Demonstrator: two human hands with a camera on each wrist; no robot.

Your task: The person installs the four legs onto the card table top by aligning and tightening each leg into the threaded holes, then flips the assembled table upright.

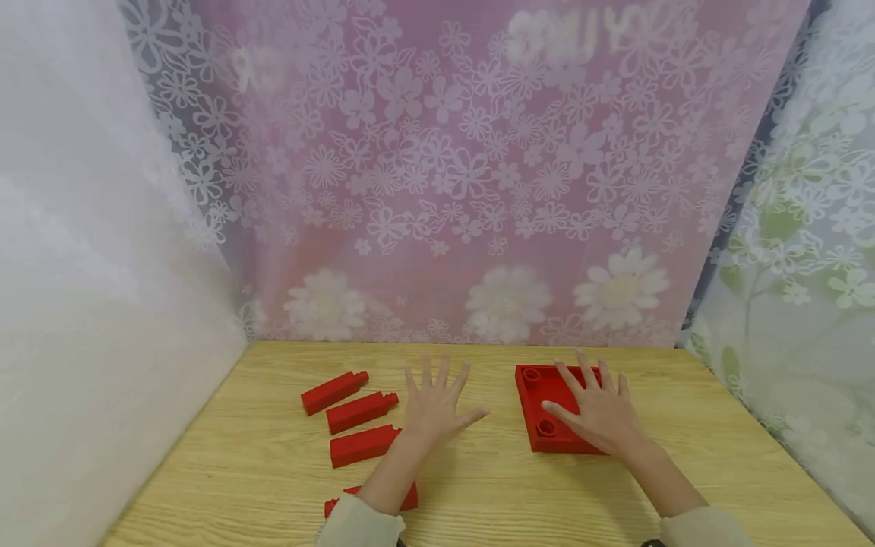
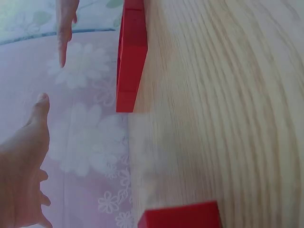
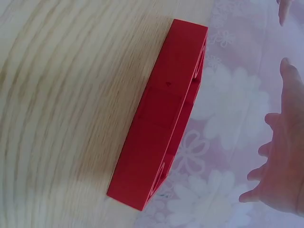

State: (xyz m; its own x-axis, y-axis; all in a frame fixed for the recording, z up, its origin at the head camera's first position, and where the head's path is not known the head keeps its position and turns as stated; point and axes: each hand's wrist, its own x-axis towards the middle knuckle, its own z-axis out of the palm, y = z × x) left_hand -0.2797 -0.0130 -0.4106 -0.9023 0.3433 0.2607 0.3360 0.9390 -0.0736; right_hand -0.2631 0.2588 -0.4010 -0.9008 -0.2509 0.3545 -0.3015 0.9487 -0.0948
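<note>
Both hands hover palm down above the wooden table with fingers spread, holding nothing. My left hand [image 1: 432, 410] is just right of several red leg-like blocks with stepped, narrower ends. One red leg [image 1: 361, 411] lies nearest its fingers; another leg [image 1: 410, 497] is partly hidden under the left forearm. Over a red square tray-like base [image 1: 540, 445] hangs my right hand [image 1: 604, 418], covering its right part. Round sockets show in the base's visible corners. In the right wrist view the base [image 3: 152, 118] stands apart from the right hand [image 3: 287, 147].
A wooden tabletop [image 1: 492, 494] carries all the pieces. Behind it hangs a pink flowered curtain [image 1: 437, 190]. A pale sheet [image 1: 102, 266] closes the left side, and a green-and-white flowered sheet [image 1: 807, 304] the right.
</note>
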